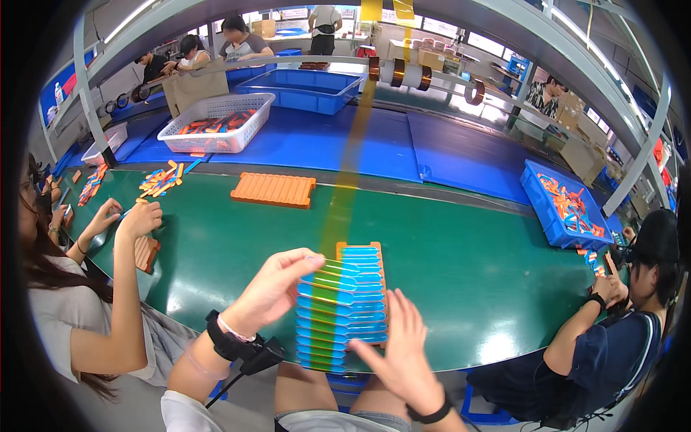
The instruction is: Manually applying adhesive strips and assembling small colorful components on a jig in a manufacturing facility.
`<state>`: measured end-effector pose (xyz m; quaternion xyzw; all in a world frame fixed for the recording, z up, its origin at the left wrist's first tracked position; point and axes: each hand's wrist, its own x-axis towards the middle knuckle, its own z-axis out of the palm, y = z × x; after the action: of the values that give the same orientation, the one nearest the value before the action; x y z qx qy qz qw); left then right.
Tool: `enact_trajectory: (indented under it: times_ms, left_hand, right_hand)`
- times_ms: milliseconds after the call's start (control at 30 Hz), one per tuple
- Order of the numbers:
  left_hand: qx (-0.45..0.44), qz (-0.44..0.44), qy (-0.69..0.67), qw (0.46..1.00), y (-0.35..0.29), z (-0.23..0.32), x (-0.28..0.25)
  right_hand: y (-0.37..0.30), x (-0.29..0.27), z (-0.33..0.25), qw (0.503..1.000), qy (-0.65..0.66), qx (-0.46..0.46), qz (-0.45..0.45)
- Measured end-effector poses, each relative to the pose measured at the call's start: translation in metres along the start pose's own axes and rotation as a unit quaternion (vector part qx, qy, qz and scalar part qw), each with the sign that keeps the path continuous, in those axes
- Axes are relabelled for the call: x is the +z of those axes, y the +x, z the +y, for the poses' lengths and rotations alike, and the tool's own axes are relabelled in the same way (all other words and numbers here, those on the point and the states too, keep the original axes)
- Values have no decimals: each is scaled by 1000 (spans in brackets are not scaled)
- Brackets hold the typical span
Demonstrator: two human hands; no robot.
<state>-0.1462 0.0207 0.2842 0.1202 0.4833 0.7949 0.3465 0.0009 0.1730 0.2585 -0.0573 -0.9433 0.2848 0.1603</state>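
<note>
Blue strips (366,298), glossy and slim, lie side by side across a ridged orange holder (384,265) at the near edge of a green worktable (453,266), their left ends reaching out past it. A band of see-through yellow tape (353,173) runs down from rolls (394,73) on a far overhead bar and crosses the left part of the row. From where I stand, the person's left hand (276,282) is at the row's far left corner, thumb and forefinger drawn together beside the tape; whether they grip tape or strip, I cannot tell. The right hand (404,353), slightly blurred, is spread and grasps nothing, its fingers along the holder's right side and its thumb over the nearer strips. Farther off to the left rests another ridged orange block (272,190), with a loose pile of orange and blue pieces (164,180) beyond its left end. Behind stands a white basket (216,144) of similar pieces; a blue bin (543,216) at far right holds more. Co-workers sit on either side, hands busy at the same table.
</note>
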Motion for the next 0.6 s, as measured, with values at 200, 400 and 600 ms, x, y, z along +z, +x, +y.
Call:
enact_trajectory:
  times_ms: [200,400,600]
  left_hand:
    - [75,-54,108,990,9,-4,26]
    - [88,-45,100,990,4,4,56]
    - [139,-28,98,985,-2,-3,78]
  right_hand:
    - [70,-36,1,912,402,48,-66]
    - [77,-50,-4,846,522,62,-86]
    - [65,-60,-3,849,522,81,-28]
